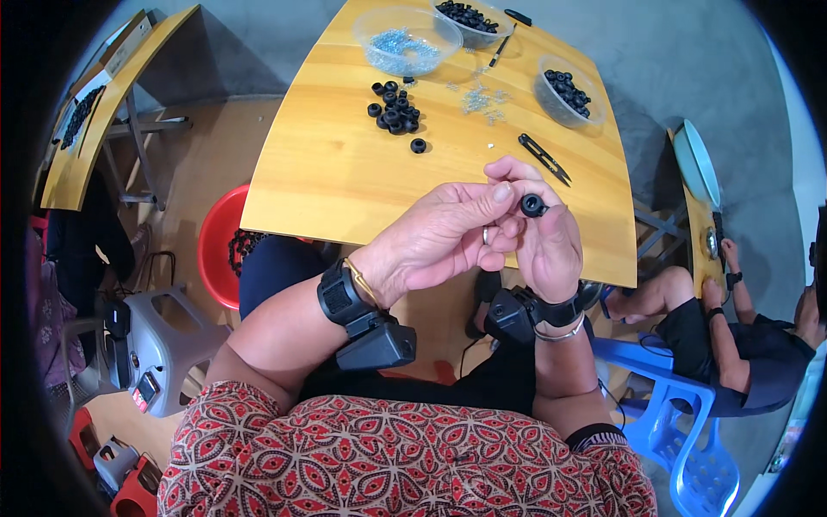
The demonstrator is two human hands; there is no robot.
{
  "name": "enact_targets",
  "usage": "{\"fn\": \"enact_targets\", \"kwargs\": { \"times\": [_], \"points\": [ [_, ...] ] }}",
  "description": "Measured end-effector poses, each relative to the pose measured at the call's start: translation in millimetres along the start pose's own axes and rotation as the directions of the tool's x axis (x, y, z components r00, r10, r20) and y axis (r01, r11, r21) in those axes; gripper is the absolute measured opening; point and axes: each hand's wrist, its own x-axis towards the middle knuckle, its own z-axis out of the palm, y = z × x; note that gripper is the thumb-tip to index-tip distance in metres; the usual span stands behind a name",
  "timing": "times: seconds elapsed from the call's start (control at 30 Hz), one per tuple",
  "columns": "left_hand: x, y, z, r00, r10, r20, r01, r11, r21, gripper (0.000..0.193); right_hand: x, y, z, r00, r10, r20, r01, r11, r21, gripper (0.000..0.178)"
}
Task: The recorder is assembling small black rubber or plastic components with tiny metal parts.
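Above the table's near edge, my right hand grips a round black bead with a hole between thumb and fingers. Close against it, my left hand is closed in a pinch, its thumb beside the bead. Whatever its fingertips hold is too small to make out. Beyond my hands lies a loose pile of similar black beads, with a single one nearer to me. Black thread snips rest to the right of the pile. Small clear pieces are scattered farther back.
On the wooden table stand a bowl of light blue pieces and two bowls of black beads. A red basin holds a black beaded string at left. A grey stool, a blue chair and another person flank me.
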Motion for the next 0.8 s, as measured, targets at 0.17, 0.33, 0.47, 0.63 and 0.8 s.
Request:
{"fn": "enact_targets", "kwargs": {
  "times": [0.17,0.33,0.47,0.63,0.8],
  "points": [
    [-1.1,2.0,3.7,0.999,-0.037,-0.029,0.034,0.994,-0.106,0.026,2.4,4.5,4.5,0.993,0.109,-0.041,-0.101,0.982,0.162,0.054],
    [1.7,-1.3,-4.7,0.996,-0.092,-0.019,0.088,0.984,-0.157,0.025,2.1,2.3,4.7,0.942,0.334,-0.018,-0.313,0.898,0.310,0.054],
    [2.8,-2.8,-1.6,0.987,-0.109,-0.120,0.081,0.973,-0.217,0.020,2.3,4.3,9.2,0.914,0.399,-0.074,-0.363,0.885,0.290,0.054],
    [0.7,-2.9,1.2,0.985,-0.076,-0.153,0.032,0.961,-0.275,0.013,1.3,8.0,10.9,0.914,0.396,-0.081,-0.372,0.903,0.214,0.053],
    [1.5,-2.4,-0.2,0.987,-0.086,-0.138,0.037,0.945,-0.324,0.012,1.9,7.5,14.9,0.928,0.364,-0.076,-0.339,0.912,0.230,0.053]
  ]
}}
